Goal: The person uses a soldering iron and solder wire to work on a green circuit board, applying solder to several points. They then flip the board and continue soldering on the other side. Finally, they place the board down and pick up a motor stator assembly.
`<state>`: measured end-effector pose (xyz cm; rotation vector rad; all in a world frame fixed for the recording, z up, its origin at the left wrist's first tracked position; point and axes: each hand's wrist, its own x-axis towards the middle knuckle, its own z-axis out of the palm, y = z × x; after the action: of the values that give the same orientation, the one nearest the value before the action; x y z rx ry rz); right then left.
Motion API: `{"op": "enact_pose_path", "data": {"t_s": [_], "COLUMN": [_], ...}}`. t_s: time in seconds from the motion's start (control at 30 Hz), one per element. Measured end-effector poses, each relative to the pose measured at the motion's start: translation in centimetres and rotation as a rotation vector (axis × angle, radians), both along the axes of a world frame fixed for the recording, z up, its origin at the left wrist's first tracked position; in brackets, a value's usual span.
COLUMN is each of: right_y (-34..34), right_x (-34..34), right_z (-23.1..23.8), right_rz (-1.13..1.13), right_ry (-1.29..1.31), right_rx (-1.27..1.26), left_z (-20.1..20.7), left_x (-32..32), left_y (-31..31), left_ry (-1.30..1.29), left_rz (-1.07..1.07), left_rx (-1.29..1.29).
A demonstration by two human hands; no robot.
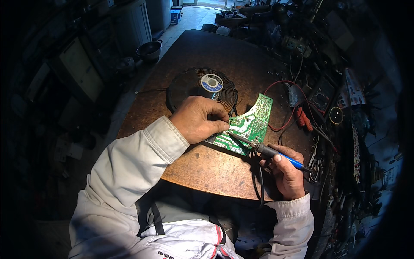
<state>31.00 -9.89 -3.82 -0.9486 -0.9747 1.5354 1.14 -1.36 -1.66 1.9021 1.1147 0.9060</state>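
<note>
Dim clutter is seen around a brown wooden table (pixel 220 175), with a dark pan (pixel 148 52) set beyond its left side. In the head view, a green circuit board (pixel 260 115) is laid near the table's front edge, solder side up, just in front of a round black coil (pixel 183 90) on which a solder reel (pixel 211 90) is rested. A soldering iron (pixel 271 152) is gripped by the closed right hand (pixel 288 172), its tip angled down to the board. The left hand (pixel 197 118) is drawn into a pinch beside that tip; whether anything thin is held cannot be told. Soldering at a joint appears to be in hand, though contact cannot be confirmed. Next, a steady tip and fingers kept off the heat would be called for.
</note>
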Motion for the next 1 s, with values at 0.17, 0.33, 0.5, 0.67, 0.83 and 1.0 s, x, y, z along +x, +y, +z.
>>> {"op": "enact_pose_path", "data": {"t_s": [0.17, 0.33, 0.5, 0.67, 0.83, 1.0], "right_y": [-0.02, -0.05, 0.0, -0.02, -0.08, -0.01], "right_x": [-0.3, -0.3, -0.03, -0.37, -0.31, -0.06], "right_z": [-0.01, 0.16, -0.05, 0.05, 0.02, -0.09], "right_rz": [-0.027, -0.017, -0.004, -0.019, -0.028, -0.011], "right_ry": [-0.009, -0.012, -0.016, -0.006, -0.002, -0.003], "right_rx": [0.0, -0.001, 0.0, 0.004, 0.004, -0.008], "left_z": [-0.08, 0.2, 0.27, 0.15, 0.4, 0.33], "left_x": [0.01, -0.01, 0.0, 0.01, 0.06, 0.02], "left_y": [0.01, 0.08, 0.13, 0.13, 0.1, 0.08], "left_ry": [0.002, -0.008, 0.01, 0.023, 0.027, 0.027], "left_rz": [0.0, 0.0, 0.023, 0.04, 0.042, 0.046], "left_rx": [0.001, -0.045, -0.03, -0.017, -0.039, -0.04]}}
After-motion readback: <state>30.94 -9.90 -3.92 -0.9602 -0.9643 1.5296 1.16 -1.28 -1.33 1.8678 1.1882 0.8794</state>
